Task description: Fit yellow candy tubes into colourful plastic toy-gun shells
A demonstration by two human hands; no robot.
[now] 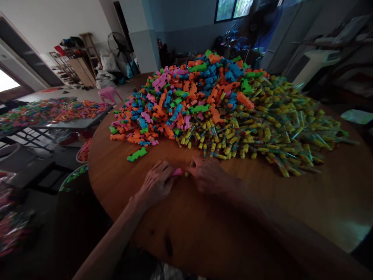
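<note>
- my left hand [155, 182] pinches a pink piece [176, 172] on the round table [262, 202]
- my right hand [208, 175] is curled at its other end, grip unclear
- heap of colourful pieces [186, 97] just beyond

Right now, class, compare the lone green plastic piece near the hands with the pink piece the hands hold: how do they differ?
The green piece lies alone and untouched on the table; the pink piece is pinched between the left hand and right hand. Green shows whole; pink is mostly hidden. Both are bright plastic.

Dim, daylight from the left doorway [7, 81], edges stretched and blurred.
</note>
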